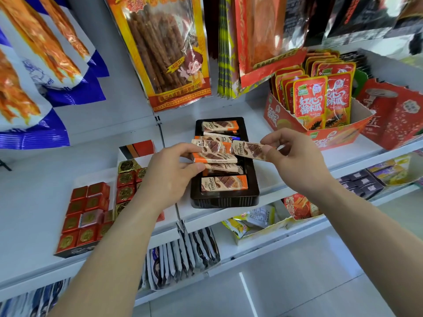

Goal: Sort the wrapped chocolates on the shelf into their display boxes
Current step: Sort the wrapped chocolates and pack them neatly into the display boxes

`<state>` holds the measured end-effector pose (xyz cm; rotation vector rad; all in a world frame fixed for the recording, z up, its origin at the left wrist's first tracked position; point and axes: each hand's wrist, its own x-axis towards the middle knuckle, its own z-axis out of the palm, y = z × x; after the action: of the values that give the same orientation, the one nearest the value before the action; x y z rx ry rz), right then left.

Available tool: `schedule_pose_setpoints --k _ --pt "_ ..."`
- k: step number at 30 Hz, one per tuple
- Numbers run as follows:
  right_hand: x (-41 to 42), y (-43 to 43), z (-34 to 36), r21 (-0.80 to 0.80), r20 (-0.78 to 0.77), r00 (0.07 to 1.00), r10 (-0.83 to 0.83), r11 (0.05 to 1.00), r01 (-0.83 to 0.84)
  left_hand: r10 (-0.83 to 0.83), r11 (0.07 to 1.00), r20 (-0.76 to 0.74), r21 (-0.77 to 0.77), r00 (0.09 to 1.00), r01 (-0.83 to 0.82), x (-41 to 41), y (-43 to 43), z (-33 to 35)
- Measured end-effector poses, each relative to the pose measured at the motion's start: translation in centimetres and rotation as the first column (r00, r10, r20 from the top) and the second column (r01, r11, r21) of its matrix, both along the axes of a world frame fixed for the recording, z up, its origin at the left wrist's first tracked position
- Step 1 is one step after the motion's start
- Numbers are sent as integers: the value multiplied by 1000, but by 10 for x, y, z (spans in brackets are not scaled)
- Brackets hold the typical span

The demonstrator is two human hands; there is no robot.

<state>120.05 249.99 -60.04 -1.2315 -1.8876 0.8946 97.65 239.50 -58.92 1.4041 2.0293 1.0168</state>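
A dark brown display box sits on the white shelf and holds several cream-and-orange wrapped chocolate bars. My left hand grips a small stack of these bars above the box's middle. My right hand pinches a single bar by its right end, just right of the stack. To the left, red and gold foil-wrapped square chocolates fill a black box and a white box.
Large snack bags hang above the shelf. A red carton of papaya snack packs stands at the right. The white shelf edge runs below the boxes, with more packets on the lower shelves.
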Motion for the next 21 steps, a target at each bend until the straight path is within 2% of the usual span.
schedule_pose_setpoints --k 2,5,8,11,15,21 --pt "0 0 0 15 19 1000 -1 1000 1 -19 1000 -2 18 1000 19 1 -1 1" --pt "0 -1 1 28 24 1000 1 1000 -2 1 1000 -147 30 989 4 -1 0 1" --pt "2 -1 2 37 7 1000 -11 999 10 -39 999 -187 -35 982 33 3 0 -4" --pt "3 -2 3 48 12 1000 4 999 -5 -107 993 -333 -88 937 82 9 1 -10" --pt "4 -3 6 35 -5 999 37 999 -37 -75 997 -255 -9 964 75 7 2 -9" --pt "5 -3 5 0 43 997 67 998 -67 -34 999 -359 11 933 41 18 7 -13"
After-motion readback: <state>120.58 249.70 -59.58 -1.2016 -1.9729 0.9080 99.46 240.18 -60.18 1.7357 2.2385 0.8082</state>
